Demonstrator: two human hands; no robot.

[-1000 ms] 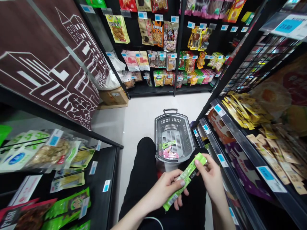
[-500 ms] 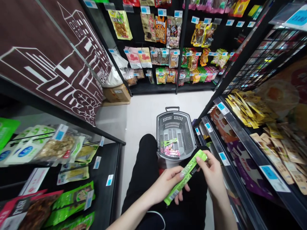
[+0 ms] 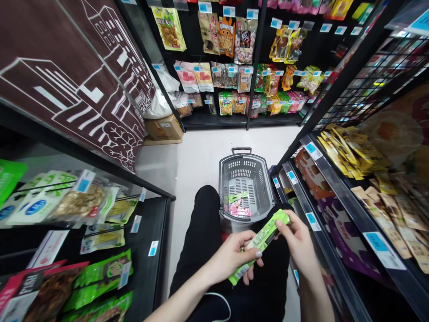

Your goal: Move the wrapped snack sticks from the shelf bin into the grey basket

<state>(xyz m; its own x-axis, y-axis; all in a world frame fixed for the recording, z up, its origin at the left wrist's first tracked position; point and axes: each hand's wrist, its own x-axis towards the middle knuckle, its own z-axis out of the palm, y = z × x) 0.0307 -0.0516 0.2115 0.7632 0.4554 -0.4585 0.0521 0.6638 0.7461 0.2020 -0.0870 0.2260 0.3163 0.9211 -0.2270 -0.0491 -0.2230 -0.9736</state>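
Note:
A long, narrow green snack packet [image 3: 266,233] is held slantwise above my knees. My left hand [image 3: 234,255] grips its lower part, thumb on top and fingers curled beneath. At the upper end, my right hand [image 3: 294,232] pinches the packet between thumb and fingers. Just beyond my hands, a grey shopping basket [image 3: 263,179] stands on the floor between my legs and the back shelving. Inside it lie a green packet [image 3: 238,197] and pink packets [image 3: 237,207].
Close on the right, a shelf [image 3: 338,179] holds yellow packets [image 3: 348,150] and beige ones. To the left, a black shelf [image 3: 150,223] carries hanging bagged snacks. Racks of snack bags [image 3: 244,40] line the back, with a cardboard box [image 3: 166,128] at their left end.
My left thumb has shifted a little along the packet, and the packet has turned slightly between my hands. The view has moved a bit. The basket stays in place.

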